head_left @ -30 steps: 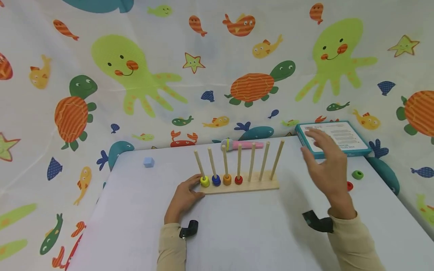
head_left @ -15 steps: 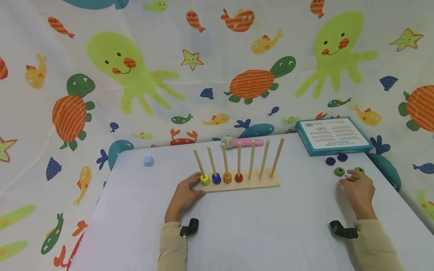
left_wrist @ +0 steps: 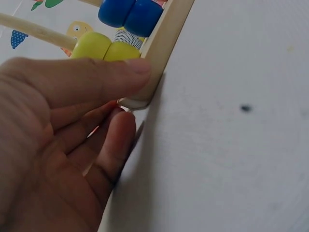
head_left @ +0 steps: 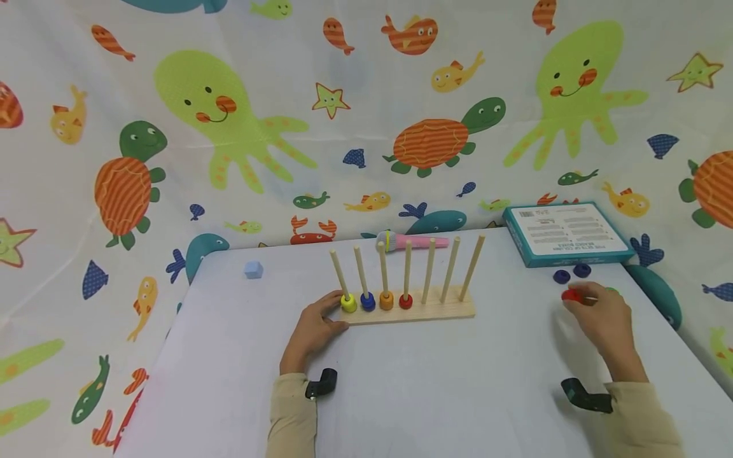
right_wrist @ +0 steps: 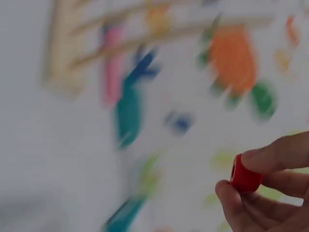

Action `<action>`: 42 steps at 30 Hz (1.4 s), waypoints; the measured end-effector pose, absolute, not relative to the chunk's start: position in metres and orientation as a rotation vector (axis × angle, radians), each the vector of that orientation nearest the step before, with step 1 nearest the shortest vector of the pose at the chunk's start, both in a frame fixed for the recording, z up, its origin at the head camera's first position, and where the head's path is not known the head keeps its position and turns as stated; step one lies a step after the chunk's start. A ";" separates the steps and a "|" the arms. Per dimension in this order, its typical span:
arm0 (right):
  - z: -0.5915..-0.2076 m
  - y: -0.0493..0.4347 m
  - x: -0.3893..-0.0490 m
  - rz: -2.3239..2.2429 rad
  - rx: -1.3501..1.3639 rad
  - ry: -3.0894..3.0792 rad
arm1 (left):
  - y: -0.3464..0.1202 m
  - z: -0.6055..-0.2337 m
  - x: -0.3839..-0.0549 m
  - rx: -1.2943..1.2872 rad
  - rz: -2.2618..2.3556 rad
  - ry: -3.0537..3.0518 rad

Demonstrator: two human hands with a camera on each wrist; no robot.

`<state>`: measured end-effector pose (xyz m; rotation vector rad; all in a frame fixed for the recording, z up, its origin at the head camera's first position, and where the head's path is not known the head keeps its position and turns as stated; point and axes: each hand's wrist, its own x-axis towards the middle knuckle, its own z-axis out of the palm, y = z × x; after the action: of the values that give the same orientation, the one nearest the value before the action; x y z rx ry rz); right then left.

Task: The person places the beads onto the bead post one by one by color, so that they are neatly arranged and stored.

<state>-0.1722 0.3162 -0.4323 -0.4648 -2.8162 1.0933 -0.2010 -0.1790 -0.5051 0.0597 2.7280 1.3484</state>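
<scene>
Left hand (head_left: pixel 314 327) grips the left end of a pale wooden board (head_left: pixel 426 312) with seven upright pegs; from that end, the first four pegs carry glossy yellow beads (head_left: pixel 348 303), blue beads (head_left: pixel 368 302), orange beads (head_left: pixel 386 301) and red beads (head_left: pixel 406 302); right hand (head_left: pixel 604 316) pinches a single red pierced bead (right_wrist: pixel 246 175) between thumb and fingers, well right of the board; two dark purple ring-shaped beads (head_left: pixel 562 277) lie near it, before a flat teal-and-white box (head_left: pixel 569 233).
</scene>
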 end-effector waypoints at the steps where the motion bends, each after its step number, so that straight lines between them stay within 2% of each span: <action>1: -0.416 0.304 -0.171 1.134 -0.371 -2.790 | -0.179 -0.505 -0.201 0.062 1.347 2.729; 5: -0.350 0.239 -0.168 1.181 0.139 -2.588 | -0.181 -0.504 -0.201 0.053 1.338 2.734; 7: -0.332 0.206 -0.171 1.168 0.388 -2.496 | -0.181 -0.505 -0.202 0.052 1.342 2.733; 11: -0.319 0.150 -0.188 1.144 0.724 -2.354 | -0.179 -0.507 -0.203 0.053 1.369 2.716; 15: -0.325 0.120 -0.203 1.134 0.776 -2.348 | -0.176 -0.509 -0.203 0.059 1.370 2.708; 26: -0.338 0.107 -0.215 1.039 0.732 -2.480 | -0.174 -0.505 -0.203 0.061 1.328 2.731; 30: -0.336 0.111 -0.206 1.010 0.693 -2.486 | -0.175 -0.506 -0.201 0.053 1.334 2.721; 33: -0.335 0.131 -0.193 1.054 0.617 -2.327 | -0.173 -0.506 -0.201 0.062 1.350 2.718; 36: -0.343 0.171 -0.180 1.087 0.400 -2.185 | -0.172 -0.506 -0.202 0.082 1.350 2.727; 42: -0.391 0.270 -0.181 1.182 -0.514 -2.214 | -0.177 -0.505 -0.200 0.063 1.321 2.758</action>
<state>-0.1808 0.2701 -0.3905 -0.5139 -2.2135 1.1824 -0.2002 -0.1772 -0.5047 0.0633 2.7583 1.3206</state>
